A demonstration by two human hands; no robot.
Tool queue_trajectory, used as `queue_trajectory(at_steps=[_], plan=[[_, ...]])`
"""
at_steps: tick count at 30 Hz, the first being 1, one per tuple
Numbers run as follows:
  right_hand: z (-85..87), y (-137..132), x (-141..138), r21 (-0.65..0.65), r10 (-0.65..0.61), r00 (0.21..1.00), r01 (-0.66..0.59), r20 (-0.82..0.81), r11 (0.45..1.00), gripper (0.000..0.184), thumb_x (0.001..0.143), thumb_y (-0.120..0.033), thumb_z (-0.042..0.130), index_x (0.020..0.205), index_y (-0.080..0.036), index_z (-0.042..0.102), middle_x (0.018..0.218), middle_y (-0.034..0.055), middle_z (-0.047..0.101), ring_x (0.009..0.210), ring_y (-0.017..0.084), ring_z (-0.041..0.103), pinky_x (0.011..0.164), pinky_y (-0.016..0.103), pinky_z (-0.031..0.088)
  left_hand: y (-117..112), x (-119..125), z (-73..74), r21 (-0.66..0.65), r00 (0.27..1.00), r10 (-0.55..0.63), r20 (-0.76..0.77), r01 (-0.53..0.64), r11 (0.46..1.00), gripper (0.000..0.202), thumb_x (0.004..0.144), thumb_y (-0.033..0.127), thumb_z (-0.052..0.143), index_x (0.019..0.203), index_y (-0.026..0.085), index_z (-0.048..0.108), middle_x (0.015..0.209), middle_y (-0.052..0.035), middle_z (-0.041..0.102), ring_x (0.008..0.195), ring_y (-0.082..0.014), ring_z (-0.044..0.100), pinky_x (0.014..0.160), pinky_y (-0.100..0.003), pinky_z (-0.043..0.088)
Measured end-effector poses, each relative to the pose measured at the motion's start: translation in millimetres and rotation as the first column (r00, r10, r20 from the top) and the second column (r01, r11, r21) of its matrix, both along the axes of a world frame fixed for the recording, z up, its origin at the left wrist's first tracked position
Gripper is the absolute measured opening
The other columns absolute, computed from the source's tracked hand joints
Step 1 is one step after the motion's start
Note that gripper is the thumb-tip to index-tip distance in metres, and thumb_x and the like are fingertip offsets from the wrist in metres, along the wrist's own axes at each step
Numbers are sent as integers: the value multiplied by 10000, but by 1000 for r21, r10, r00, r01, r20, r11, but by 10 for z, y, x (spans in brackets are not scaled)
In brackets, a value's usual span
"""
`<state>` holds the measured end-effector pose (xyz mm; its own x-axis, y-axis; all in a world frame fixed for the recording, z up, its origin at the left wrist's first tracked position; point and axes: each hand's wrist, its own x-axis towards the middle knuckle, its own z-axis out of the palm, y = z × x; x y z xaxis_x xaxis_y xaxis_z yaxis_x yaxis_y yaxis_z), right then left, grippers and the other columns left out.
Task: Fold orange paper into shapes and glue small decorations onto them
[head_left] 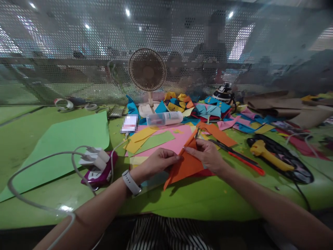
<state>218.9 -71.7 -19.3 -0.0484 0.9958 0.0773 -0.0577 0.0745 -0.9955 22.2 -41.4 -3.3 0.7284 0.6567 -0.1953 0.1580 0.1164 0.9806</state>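
Note:
An orange sheet of paper (186, 166), folded along a slanting edge, is held up between my two hands above the pile. My left hand (162, 160) pinches its left edge with thumb and forefinger. My right hand (206, 154) grips the fold higher up, fingers closed on the paper. A small dark slender thing (197, 132) shows by the right fingertips; I cannot make out what it is. Beneath lie a pink sheet (179, 133), yellow strips (137, 139) and a green strip (157, 141). Another orange piece (221, 134) lies just behind my right hand.
Right of my hands lie a red-and-black long-handled tool (246, 162) and a yellow glue gun (270, 154) on a black tray (304, 170). Behind are a clear bottle (165, 118), a fan (147, 71) and folded paper pieces. A purple power strip (97, 175) with cables and a green sheet (70, 142) lie left.

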Motion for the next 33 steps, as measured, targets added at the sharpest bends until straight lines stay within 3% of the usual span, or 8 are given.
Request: queue_trajectory(at_steps=[5,8,10,13,16,20,24,33], plan=[[-21,36,24,19,4,999,-5,39,1000,256,704,-396,737,786,-177,632,726,-3,639,623,143,580,557,264,491,-7,10,11,20,999,-37,19,36,999,375,799,487,609,675,138,544,561,52,451,483,-58,380,474,-184,324],[-23,21,13,206,-73,977,31,202,978,192,754,-360,703,746,-175,653,712,7,625,649,144,573,565,257,474,0,11,-9,25,1000,-1,-1,1,1000,384,788,487,619,653,141,521,546,52,448,473,-61,391,469,-187,328],[-9,-12,6,452,-187,929,24,320,892,117,785,-295,684,755,-182,681,746,21,635,706,151,583,623,267,479,-2,9,-17,10,999,37,3,-37,999,384,781,486,625,643,146,509,550,46,466,483,-70,421,487,-197,352],[33,-81,21,729,-314,841,-130,440,672,133,838,-176,618,935,-213,701,867,46,666,808,159,600,716,289,487,-18,10,-15,-21,996,63,59,-61,998,373,782,472,628,645,141,526,558,43,477,493,-71,435,507,-201,359],[88,-155,43,796,-424,707,-334,566,505,283,865,-124,551,1110,-224,650,977,69,680,878,178,598,755,323,484,-44,26,-9,-71,988,93,125,-85,994,376,765,477,644,653,129,555,555,43,485,485,-64,431,518,-199,360],[129,-224,14,795,-564,562,-469,605,385,298,853,-116,572,1140,-171,632,1021,88,691,948,208,587,815,363,474,-87,67,-14,-145,967,174,188,-148,978,373,747,481,663,656,133,562,580,27,536,497,-73,473,539,-209,394],[134,-238,-26,787,-602,519,-499,606,362,299,843,-109,592,1135,-159,631,1023,88,696,978,208,583,844,362,470,-120,92,-28,-136,950,217,223,-190,972,352,757,477,662,737,131,602,638,15,570,535,-81,511,572,-221,434],[173,-200,34,815,-573,581,-416,579,403,318,860,-86,549,1161,-173,604,1062,81,697,981,187,623,883,381,486,-119,89,-35,-65,963,176,206,-166,984,335,765,463,657,797,131,622,744,-19,607,658,-123,579,666,-283,502]])
